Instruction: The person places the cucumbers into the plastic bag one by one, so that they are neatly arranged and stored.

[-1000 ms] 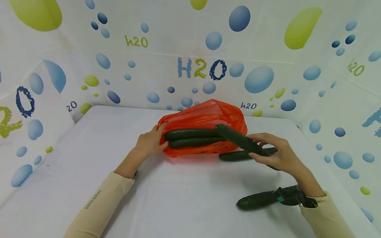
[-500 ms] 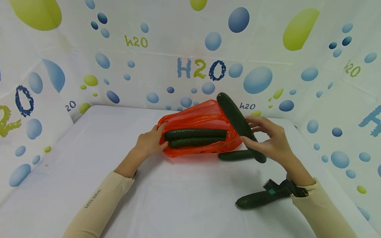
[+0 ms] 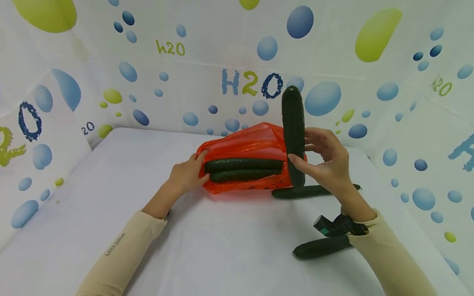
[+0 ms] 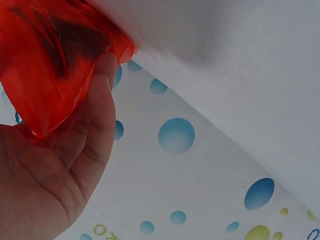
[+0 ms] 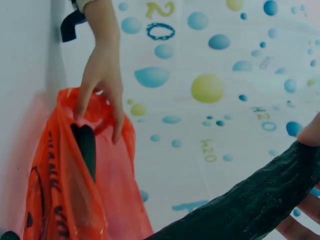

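Note:
My right hand (image 3: 327,158) grips a dark green cucumber (image 3: 293,129) by its lower half and holds it nearly upright above the table. It stands in front of the right end of a red plastic bag (image 3: 255,142). Inside the bag two more cucumbers (image 3: 240,165) lie side by side, seen through its open side. At the bag's left end my left hand (image 3: 187,174) holds the rim, thumb below and fingers above. The left wrist view shows fingers curled round the red plastic (image 4: 45,65). In the right wrist view the held cucumber (image 5: 250,195) crosses the lower right.
One loose cucumber (image 3: 314,191) lies on the white-covered table (image 3: 222,246), just right of the bag. Another cucumber (image 3: 322,246) is nearer, partly under the right wrist's black camera (image 3: 338,226). Behind the table hangs a white curtain (image 3: 207,86) with coloured dots.
My right hand has raised the cucumber and turned it from slanted to nearly upright, shifting it a little left. My left hand keeps its place on the bag.

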A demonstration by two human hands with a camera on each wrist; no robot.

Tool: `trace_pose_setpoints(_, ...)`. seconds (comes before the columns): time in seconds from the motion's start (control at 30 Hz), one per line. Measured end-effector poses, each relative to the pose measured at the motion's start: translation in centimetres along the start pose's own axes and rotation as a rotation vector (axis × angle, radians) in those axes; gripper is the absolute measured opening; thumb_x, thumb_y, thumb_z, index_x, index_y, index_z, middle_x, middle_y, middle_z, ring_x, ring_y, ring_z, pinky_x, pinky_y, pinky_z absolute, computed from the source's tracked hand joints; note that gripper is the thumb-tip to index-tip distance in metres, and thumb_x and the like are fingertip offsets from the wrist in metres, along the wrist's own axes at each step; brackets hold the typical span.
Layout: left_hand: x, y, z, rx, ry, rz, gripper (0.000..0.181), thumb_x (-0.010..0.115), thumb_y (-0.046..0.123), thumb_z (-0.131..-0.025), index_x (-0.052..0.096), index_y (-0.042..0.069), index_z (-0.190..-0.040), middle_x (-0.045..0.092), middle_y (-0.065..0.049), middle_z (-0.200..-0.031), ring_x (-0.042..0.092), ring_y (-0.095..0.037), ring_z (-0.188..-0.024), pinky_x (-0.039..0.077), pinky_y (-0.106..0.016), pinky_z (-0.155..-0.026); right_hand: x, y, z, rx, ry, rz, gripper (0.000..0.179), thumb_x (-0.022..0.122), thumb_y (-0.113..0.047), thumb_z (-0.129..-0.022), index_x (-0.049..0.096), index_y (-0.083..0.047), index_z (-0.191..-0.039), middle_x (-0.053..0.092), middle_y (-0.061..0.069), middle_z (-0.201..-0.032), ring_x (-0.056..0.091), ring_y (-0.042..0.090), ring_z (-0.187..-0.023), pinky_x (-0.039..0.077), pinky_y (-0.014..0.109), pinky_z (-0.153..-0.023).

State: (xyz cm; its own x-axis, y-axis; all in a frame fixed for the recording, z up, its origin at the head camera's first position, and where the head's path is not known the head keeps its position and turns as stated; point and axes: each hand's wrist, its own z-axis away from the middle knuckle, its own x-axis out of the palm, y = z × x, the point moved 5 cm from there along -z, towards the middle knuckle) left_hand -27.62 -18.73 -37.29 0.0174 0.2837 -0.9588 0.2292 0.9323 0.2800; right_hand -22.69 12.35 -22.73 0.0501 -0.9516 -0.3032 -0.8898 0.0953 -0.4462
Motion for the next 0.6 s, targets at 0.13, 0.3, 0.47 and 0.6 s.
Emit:
trace_pose_setpoints(0.13,-0.1,0.0,0.0,0.007,0.010,-0.012,0.077,0.065,0.032,-0.090,0.026,0.007,-0.152,0.049,-0.028,-0.132,0.063,-0.033,-0.068,0.057,-0.048,-0.065,0.5,-0.4,-0.9,-0.046,0.044,-0.066,0.062,0.079,-0.026,-0.082,0.051,0.020,-0.114,0.068,0.007,-0.113,0.069,0.016,-0.094,0.056,0.024,-0.081)
trace_pose_setpoints(0.3,-0.3,0.0,0.0,0.010,0.027,-0.015,0.077,0.065,0.032,-0.090,0.027,0.007,-0.151,0.050,-0.028,-0.132,0.063,-0.034,-0.067,0.057,-0.048,-0.065,1.0,-0.6,-1.9,-0.056,0.086,-0.104,0.064,0.081,-0.026,-0.080,0.051,0.020,-0.113,0.068,0.010,-0.112,0.069,0.018,-0.093,0.056,0.026,-0.082)
trace_pose_setpoints(0.47,-0.1,-0.1,0.2,0.004,0.015,-0.008,0.077,0.065,0.032,-0.089,0.027,0.007,-0.151,0.050,-0.027,-0.132,0.063,-0.033,-0.068,0.057,-0.048,-0.065,1.5,-0.8,-2.2,-0.044,0.117,-0.082,0.066,0.080,-0.031,-0.080,0.051,0.019,-0.113,0.068,0.006,-0.112,0.069,0.017,-0.092,0.056,0.026,-0.083)
trace_pose_setpoints(0.6,0.0,-0.3,0.2,0.008,0.020,-0.013,0.077,0.065,0.031,-0.089,0.026,0.007,-0.151,0.049,-0.027,-0.133,0.063,-0.033,-0.068,0.057,-0.047,-0.064,1.5,-1.1,-2.6,-0.053,0.154,-0.098,0.065,0.081,-0.030,-0.080,0.052,0.018,-0.114,0.069,0.007,-0.111,0.069,0.018,-0.092,0.056,0.027,-0.083)
